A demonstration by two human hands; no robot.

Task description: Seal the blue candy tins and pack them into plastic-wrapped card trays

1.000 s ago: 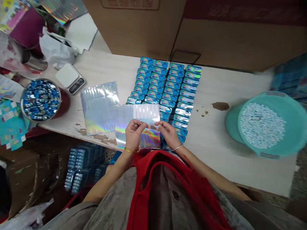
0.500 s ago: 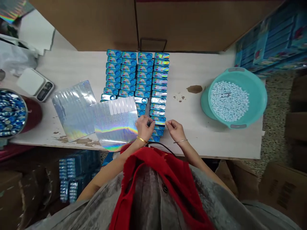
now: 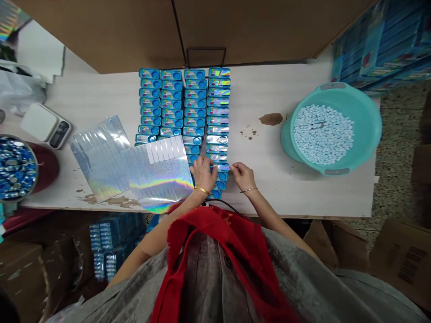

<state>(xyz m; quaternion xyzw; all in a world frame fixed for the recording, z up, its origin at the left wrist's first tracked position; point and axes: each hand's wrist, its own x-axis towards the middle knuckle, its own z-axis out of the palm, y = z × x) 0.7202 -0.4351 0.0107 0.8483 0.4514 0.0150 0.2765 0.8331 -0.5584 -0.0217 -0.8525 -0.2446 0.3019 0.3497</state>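
Shiny strip (image 3: 222, 167) over the rightmost column of blue cases (image 3: 220, 185)
It lies between the right fingers (image 3: 235, 168), pinched on its right end, and the left fingers (image 3: 214, 171), just at its left end; whether these grip it, I cannot tell.

Left hand: my left hand (image 3: 204, 174) is bare, with a gold-coloured bracelet (image 3: 202, 190) round the wrist.
Right hand: my right hand (image 3: 244, 176) is bare too, with a thin silvery bracelet (image 3: 249, 190).
Apron: I wear a bright red apron (image 3: 208, 217) with broad bands, a wavy edge and small orange marks (image 3: 228, 218).
Top: mine is a mottled grey garment (image 3: 202, 269), seamed down the front.
Fastening: one dark round button (image 3: 228, 261).
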